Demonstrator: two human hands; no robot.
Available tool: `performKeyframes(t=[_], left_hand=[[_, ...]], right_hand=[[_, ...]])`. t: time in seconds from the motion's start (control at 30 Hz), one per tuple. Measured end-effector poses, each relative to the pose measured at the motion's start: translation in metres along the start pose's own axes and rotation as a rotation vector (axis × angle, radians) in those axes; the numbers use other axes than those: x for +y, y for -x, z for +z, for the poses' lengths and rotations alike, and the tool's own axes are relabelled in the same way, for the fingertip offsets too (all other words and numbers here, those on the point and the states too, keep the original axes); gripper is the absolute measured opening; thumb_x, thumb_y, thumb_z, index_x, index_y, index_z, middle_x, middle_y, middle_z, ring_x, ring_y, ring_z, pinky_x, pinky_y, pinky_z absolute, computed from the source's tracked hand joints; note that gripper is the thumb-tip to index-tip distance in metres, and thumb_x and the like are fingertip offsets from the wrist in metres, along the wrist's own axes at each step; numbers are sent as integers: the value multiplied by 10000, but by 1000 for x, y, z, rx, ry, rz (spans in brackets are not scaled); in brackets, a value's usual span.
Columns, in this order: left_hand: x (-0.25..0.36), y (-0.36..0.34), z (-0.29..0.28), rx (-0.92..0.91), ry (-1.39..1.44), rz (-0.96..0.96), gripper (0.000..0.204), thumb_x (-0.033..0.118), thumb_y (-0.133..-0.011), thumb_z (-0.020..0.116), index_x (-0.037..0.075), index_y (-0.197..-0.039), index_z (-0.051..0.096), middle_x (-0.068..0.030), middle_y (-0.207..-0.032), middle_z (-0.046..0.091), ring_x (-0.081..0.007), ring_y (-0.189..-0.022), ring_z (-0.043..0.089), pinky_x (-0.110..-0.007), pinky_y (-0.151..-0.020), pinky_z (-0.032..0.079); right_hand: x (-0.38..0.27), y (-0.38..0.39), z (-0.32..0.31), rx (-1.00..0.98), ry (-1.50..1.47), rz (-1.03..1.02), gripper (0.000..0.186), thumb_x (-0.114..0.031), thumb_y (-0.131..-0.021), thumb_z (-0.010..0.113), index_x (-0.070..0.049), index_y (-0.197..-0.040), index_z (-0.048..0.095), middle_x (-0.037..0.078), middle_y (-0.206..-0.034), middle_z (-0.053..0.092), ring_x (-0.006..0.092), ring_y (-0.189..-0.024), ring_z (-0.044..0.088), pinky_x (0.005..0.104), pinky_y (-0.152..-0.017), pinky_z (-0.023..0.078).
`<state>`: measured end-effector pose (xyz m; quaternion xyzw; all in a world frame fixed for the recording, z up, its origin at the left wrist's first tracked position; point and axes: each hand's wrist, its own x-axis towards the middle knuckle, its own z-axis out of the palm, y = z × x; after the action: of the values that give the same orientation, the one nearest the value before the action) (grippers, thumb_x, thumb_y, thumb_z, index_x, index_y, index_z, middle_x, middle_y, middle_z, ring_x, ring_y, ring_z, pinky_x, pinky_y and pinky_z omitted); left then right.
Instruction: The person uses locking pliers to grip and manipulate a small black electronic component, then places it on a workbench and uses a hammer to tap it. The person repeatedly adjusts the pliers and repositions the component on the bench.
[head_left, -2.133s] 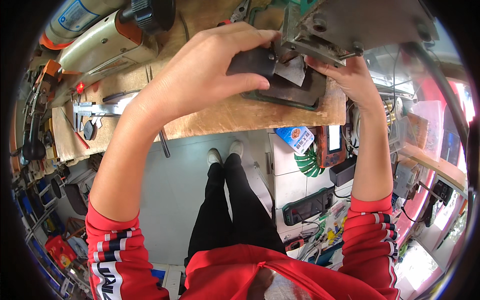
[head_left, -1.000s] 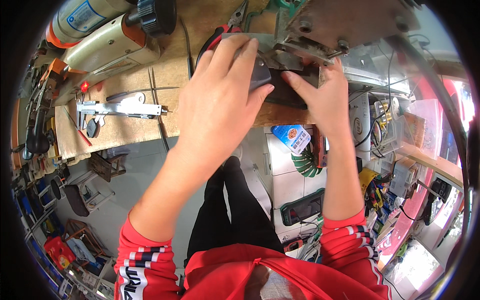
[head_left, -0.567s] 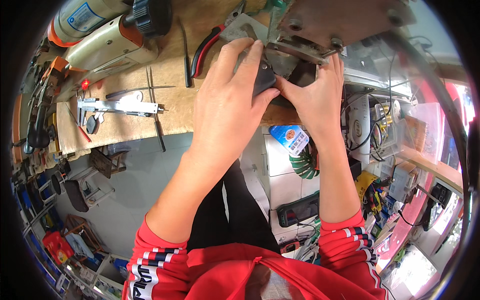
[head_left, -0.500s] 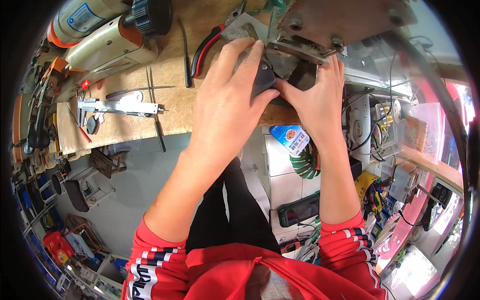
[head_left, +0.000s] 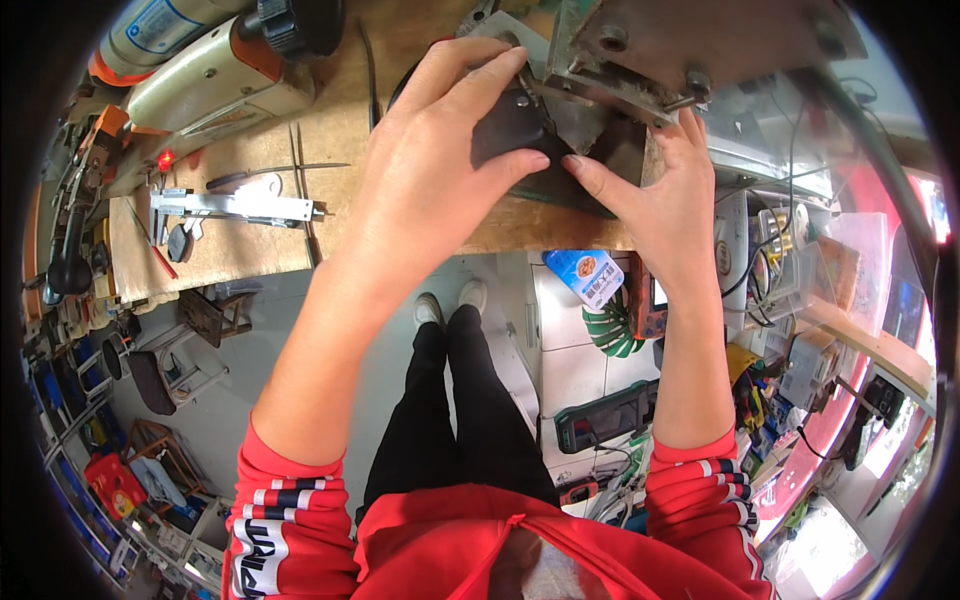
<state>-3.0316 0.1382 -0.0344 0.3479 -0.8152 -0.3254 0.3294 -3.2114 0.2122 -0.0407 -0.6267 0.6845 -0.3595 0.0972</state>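
Observation:
My left hand (head_left: 440,160) is wrapped over a black block-like tool (head_left: 505,125) with a rounded screw head, at the bench's front right. A flat grey metal plate (head_left: 527,45) lies beyond it, under a steel fixture (head_left: 680,45) with bolts. My right hand (head_left: 650,195) has its fingers curled at that fixture's lower edge, partly hidden, and its thumb near the tool's lower right; what it grips is unclear. A dark base plate (head_left: 590,195) shows below my thumbs.
Calipers (head_left: 240,207), thin files (head_left: 290,170) and a cream machine (head_left: 200,80) occupy the left of the wooden bench (head_left: 220,250). Cables (head_left: 770,240) and a clear bin (head_left: 850,250) are at right. A blue packet (head_left: 585,275) and stools (head_left: 165,380) are lower down.
Since half a second ago both hands and the black tool have moved up, away from my body. My right hand has shifted slightly right, and the pliers are now mostly covered.

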Motion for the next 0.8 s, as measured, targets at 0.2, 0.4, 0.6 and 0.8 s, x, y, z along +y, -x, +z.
performKeyframes(t=[0.2,0.4,0.6,0.8], left_hand=[[-3,-5,-7,-61,31,29,562,37,-684,730,-25,-1213,548,-121,-1216,528,-254,-1077,547,-298,-923,429],[-1,-10,5,-27,-34,122,524,70,-682,736,-26,-1169,569,-138,-1200,529,-289,-1055,550,-311,-906,434],[-3,-13,-6,-165,-25,105,448,94,-674,741,-43,-1072,586,-137,-1184,538,-326,-1008,561,-339,-866,449],[-1,-15,-7,-151,-103,123,445,95,-670,745,-52,-1056,581,-139,-1173,542,-324,-987,573,-337,-840,456]], right_hand=[[-3,-2,3,20,-33,18,493,-204,-615,754,-61,-1066,618,117,-1152,564,337,-1069,471,422,-951,365],[-3,0,5,36,-69,44,466,-167,-613,726,-47,-1050,618,122,-1142,567,332,-1051,486,412,-931,388],[-1,-1,-1,-17,-163,73,437,-142,-614,718,-41,-1029,625,116,-1120,566,315,-1042,493,381,-925,397],[1,-1,-5,-54,-148,68,441,-146,-629,727,-39,-1045,629,114,-1128,557,305,-1041,499,373,-910,409]])
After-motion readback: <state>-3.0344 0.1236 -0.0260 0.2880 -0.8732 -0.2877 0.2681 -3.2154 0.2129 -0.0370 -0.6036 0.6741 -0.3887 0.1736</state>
